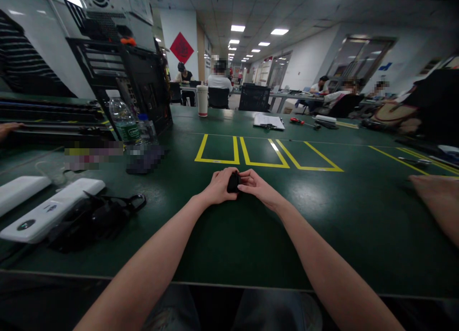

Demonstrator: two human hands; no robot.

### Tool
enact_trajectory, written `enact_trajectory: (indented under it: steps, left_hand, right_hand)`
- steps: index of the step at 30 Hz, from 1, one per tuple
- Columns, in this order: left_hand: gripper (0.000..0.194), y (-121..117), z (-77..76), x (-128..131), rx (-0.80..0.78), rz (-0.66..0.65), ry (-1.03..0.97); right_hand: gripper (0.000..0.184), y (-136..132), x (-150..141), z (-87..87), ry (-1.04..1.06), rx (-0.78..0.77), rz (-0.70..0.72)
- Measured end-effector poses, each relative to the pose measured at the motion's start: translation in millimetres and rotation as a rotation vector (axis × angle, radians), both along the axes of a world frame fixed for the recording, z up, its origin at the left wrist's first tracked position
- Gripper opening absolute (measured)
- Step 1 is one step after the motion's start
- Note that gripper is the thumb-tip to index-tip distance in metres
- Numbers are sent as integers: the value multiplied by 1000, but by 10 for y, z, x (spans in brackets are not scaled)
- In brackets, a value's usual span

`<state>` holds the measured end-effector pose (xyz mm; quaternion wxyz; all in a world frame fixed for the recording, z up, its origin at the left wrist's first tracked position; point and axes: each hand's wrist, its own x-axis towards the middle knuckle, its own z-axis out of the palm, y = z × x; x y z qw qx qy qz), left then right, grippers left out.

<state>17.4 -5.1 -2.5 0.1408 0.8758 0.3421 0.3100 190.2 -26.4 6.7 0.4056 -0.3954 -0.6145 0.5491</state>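
Between my two hands is a small black object (234,182), low over the green table (247,245); its kind I cannot make out. My left hand (219,186) is closed around it from the left, with the thumb along its near side. From the right, my right hand (255,185) pinches the object's edge with thumb and fingertips. Part of the object is hidden by my fingers. Just beyond my hands, yellow tape outlines (217,161) mark the tabletop.
To the left lie white power-bank-like devices (53,209), a black strapped item (103,214) and water bottles (124,118) beside an open computer case (143,77). A white cup (202,101), clipboard (268,121) and red-handled screwdriver (297,121) are farther back. Another person's arm (435,197) reaches in at right.
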Motion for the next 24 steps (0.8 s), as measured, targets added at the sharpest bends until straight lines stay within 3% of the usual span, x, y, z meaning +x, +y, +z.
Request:
enact_trajectory:
  steps: [3, 7, 11, 17, 24]
  left_hand:
    - [61, -4, 8, -3, -6, -12, -4]
    - [61, -12, 19, -9, -20, -10, 0]
    - [59, -16, 21, -15, -27, -19, -1]
    - [62, -19, 26, -7, -45, -5, 2]
    - [61, -16, 25, -2, -44, -2, -5]
  right_hand:
    - [20, 3, -16, -10, -15, 6, -58]
    - [23, 23, -56, -26, -35, 5, -108]
    - [24, 21, -50, -10, -67, -20, -115]
    - [32, -16, 8, 28, -8, -31, -7]
    - [23, 26, -51, -20, -33, -7, -105]
